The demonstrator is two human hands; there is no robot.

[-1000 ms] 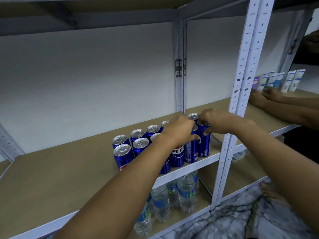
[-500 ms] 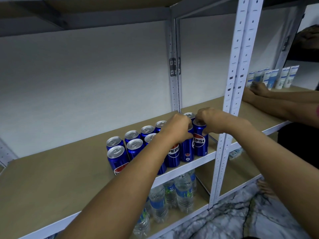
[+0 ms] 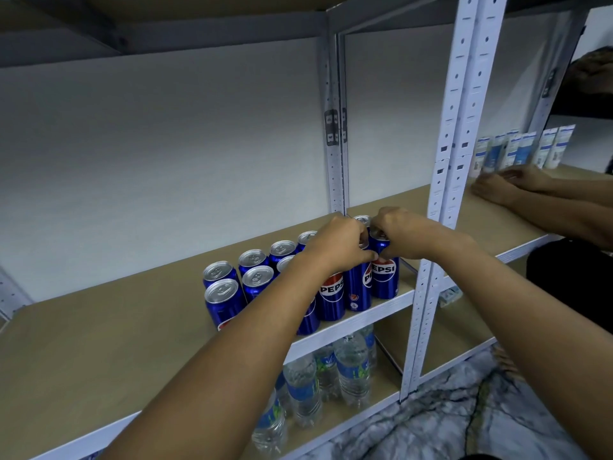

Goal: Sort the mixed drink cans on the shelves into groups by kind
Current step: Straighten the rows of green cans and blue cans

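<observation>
Two rows of blue cans are seen on the tan shelf, near its front edge and toward the right upright. The front row runs along the white shelf lip, and the back row stands just behind it. All cans that can be read carry the same Pepsi mark.

The end can, at the right end of the front row, is gripped near its top by the right hand, whose fingers are curled round the rim and upper wall. The next can, touching the end can on its left, is held at the top by the left hand, with the fingers wrapped over its lid. Both cans stand upright on the shelf, and the two hands almost meet above them.

Water bottles are stored on the shelf below. In the next bay, white-and-blue tubes are lined up at the back, and another person's hands are laid on that shelf just before them.
</observation>
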